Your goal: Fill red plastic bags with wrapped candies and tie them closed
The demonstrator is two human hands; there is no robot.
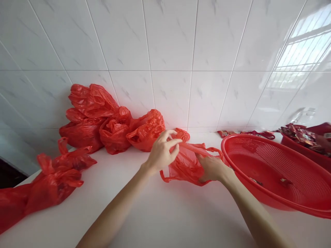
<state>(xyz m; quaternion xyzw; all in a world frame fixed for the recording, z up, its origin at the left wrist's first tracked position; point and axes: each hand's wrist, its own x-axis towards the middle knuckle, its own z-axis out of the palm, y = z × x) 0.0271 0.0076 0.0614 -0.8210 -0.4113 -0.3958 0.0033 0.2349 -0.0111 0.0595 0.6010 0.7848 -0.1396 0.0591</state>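
Note:
A thin red plastic bag (184, 165) lies spread on the white table between my hands, its mouth parted and its handles loose. My left hand (164, 150) is over the bag's left edge, with bent fingers apart and the fingertips near the upper rim. On the right, my right hand (213, 167) reaches into the mouth of the bag, thumb and forefinger spread against the plastic. The other fingers of that hand are partly hidden. Behind the bag, a small crumpled red bag (183, 134) rests near the wall.
Filled red bags (82, 132) are piled against the tiled wall at left, and knotted bags (51, 182) lie nearer. At right, a red perforated basket (271, 168) holds a few small packets. Beyond it, another red container (307, 146) is heaped with packets. Packets (254, 133) lie along the wall.

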